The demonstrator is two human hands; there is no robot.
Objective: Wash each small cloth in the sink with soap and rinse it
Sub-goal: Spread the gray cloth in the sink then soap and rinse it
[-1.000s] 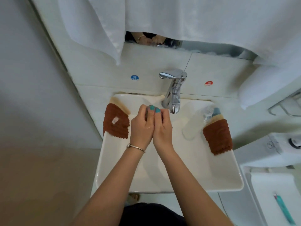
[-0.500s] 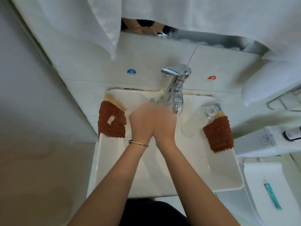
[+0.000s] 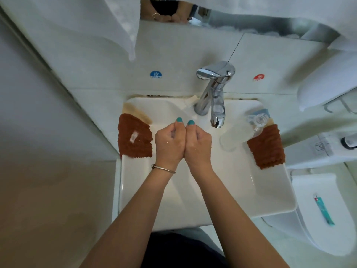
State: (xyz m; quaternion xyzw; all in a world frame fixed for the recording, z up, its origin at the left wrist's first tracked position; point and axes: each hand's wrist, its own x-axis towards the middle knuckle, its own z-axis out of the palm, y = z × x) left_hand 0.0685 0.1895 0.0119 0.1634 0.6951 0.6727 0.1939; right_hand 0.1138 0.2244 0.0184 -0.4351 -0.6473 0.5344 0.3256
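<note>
The left hand point(image 3: 170, 146) and the right hand point(image 3: 198, 145) are pressed side by side over the middle of the sink point(image 3: 270, 200), thumbs together and pointing toward the back wall. Both sets of fingers are curled down and inward into loose fists. The backs of the hands face the camera, so whether anything is held underneath cannot be told; no cloth shows between them. Wet specks show on the left hand's knuckles. A thin bracelet point(image 3: 163, 168) sits on the left wrist.

Just beyond the right thumb, the chrome tap point(image 3: 215, 93) stands at the back edge of the sink, its spout ending beside the right hand without touching it.

One brown cloth point(image 3: 134, 139) is draped over the left rim of the sink, with a pale patch on it, and a beige cloth point(image 3: 136, 112) peeks out behind it toward the back left corner. A second brown cloth point(image 3: 267, 147) hangs over the right rim. A clear bottle point(image 3: 239, 132) lies tilted at the right side, its cap up by the back right corner and its body touching that cloth.

On the wall tiles behind are a blue cold sticker point(image 3: 155, 74) and a red hot sticker point(image 3: 258, 77). A teal tube point(image 3: 324, 210) lies on a white surface to the right of the sink.
</note>
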